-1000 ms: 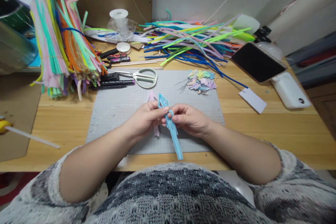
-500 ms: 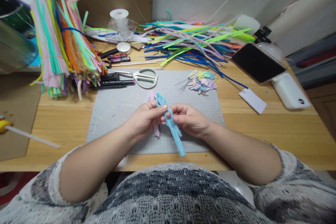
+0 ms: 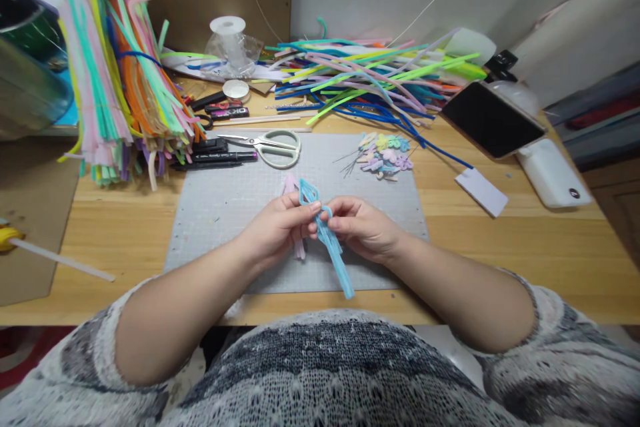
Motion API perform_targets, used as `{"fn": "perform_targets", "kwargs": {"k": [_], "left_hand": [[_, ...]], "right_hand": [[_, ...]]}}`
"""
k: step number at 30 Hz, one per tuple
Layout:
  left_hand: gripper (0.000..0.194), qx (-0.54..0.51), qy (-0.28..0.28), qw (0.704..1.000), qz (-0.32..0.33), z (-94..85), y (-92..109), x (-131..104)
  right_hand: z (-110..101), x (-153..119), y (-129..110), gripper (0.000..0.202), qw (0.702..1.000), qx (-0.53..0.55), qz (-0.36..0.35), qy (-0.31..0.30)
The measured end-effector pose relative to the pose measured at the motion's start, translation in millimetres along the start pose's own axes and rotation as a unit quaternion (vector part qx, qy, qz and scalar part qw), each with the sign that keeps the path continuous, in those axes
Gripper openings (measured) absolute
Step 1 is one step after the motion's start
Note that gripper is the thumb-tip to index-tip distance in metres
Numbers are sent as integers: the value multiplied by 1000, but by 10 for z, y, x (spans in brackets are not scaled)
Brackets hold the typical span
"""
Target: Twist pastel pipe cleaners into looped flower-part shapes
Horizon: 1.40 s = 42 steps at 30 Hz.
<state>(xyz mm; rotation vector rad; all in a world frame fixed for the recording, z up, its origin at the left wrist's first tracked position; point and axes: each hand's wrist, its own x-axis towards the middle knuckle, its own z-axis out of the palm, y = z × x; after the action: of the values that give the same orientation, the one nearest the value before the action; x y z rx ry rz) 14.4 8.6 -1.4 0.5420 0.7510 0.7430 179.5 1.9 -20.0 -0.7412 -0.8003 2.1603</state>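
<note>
Between both hands, low over the grey cutting mat (image 3: 240, 213), is a bundle of light blue pipe cleaners (image 3: 332, 252). It is bent into a loop at the top, and its straight ends hang toward me. My left hand (image 3: 277, 223) pinches it just below the loop with thumb and fingers. Close on the other side, my right hand (image 3: 364, 227) grips a curved blue strand at the bundle's middle. Pink pipe cleaners (image 3: 290, 183) show behind my left hand, partly covered by it; I cannot tell whether they are held or lie on the mat.
Scissors (image 3: 280, 149) and black markers (image 3: 220, 157) lie at the mat's back left. Small pastel flower pieces (image 3: 385, 152) with wire stems are heaped at its back right. Beyond are loose pipe cleaners (image 3: 360, 73), standing bundles (image 3: 100, 93), a spool (image 3: 230, 43) and a phone (image 3: 493, 119).
The curved blue strand at my right fingers is drawn in tighter, and the short blue ends sit closer to the bundle. Both hands have barely moved.
</note>
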Motion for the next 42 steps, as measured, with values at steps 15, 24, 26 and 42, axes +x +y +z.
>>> {"fn": "perform_targets", "kwargs": {"k": [15, 24, 26, 42], "left_hand": [[16, 4, -9, 1000, 14, -3, -19, 9], [15, -7, 4, 1000, 19, -18, -21, 17], [15, -8, 5, 1000, 21, -13, -21, 15], [18, 38, 61, 992, 108, -11, 14, 21]], "right_hand": [[-32, 23, 63, 15, 1000, -1, -10, -8], [-20, 30, 47, 18, 1000, -10, -9, -4], [-21, 29, 44, 19, 1000, -18, -8, -1], [28, 22, 6, 23, 997, -55, 23, 45]]}}
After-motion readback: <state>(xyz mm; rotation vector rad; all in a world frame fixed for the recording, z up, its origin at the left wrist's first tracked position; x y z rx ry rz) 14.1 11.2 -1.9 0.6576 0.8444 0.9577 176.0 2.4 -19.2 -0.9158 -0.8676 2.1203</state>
